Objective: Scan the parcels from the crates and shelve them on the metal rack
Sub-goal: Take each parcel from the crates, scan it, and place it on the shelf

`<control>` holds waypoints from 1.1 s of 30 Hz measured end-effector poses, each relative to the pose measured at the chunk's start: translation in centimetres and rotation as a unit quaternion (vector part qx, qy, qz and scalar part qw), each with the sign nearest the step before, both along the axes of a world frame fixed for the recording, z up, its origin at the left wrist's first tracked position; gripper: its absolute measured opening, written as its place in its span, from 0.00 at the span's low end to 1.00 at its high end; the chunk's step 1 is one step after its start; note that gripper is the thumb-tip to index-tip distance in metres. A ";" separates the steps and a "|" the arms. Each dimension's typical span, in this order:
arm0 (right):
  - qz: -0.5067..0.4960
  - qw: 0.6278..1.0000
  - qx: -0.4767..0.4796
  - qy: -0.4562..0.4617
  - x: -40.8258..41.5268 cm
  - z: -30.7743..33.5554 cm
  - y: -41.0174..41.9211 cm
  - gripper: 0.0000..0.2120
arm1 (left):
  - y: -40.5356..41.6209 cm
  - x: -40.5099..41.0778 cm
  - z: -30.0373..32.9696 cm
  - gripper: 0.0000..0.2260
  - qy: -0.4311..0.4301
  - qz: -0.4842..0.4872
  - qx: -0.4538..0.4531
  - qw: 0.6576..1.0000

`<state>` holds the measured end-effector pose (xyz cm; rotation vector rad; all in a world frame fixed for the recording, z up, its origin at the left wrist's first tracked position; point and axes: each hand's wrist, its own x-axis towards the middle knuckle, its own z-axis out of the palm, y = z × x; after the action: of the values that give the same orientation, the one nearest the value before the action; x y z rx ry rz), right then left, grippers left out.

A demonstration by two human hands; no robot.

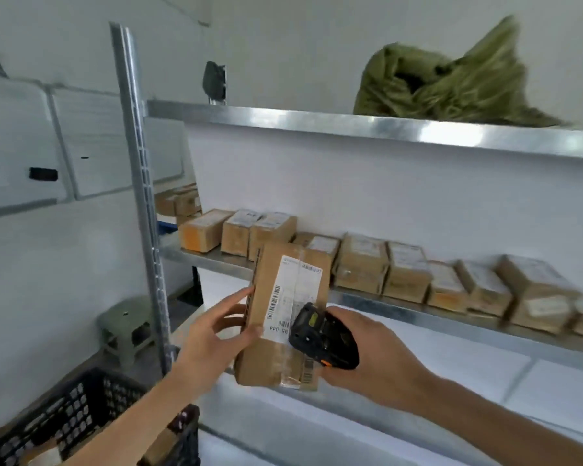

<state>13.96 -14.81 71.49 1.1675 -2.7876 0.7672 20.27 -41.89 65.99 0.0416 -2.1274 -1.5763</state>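
My left hand (212,334) grips a brown cardboard parcel (270,358) by its left edge, held upright in front of the metal rack (367,127). A white shipping label with barcodes faces me. My right hand (377,361) holds a black handheld scanner (320,341) with an orange button, its head against the label's lower right. A row of several similar brown parcels (360,264) lines the middle shelf behind. A black plastic crate (81,415) stands at the lower left, with more parcels partly visible inside.
A green sack (451,82) lies on the top shelf. The rack's upright post (142,196) runs down the left. A small green stool (125,327) stands on the floor behind the crate. White boards lean on the left wall. The lower shelf surface is white.
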 end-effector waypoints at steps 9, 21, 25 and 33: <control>-0.103 0.958 0.157 0.216 2.7 9.0 25.9 0.41 | 22.9 -5.0 7.8 0.29 0.079 -0.128 -0.033 0.988; -0.202 0.910 0.281 0.229 7.7 14.5 50.1 0.35 | 46.3 -6.7 10.3 0.32 0.133 -0.221 -0.063 0.964; -0.219 0.898 0.298 0.240 8.4 15.1 54.1 0.34 | 50.4 -7.5 10.6 0.31 0.136 -0.232 -0.072 0.960; -0.240 0.882 0.307 0.266 8.8 16.3 56.5 0.33 | 53.1 -9.5 11.4 0.31 0.136 -0.225 -0.098 0.960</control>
<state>22.77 41.73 87.77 0.5188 -2.6689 -0.4494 10.79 11.20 77.39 -0.7324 -2.1514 -1.4843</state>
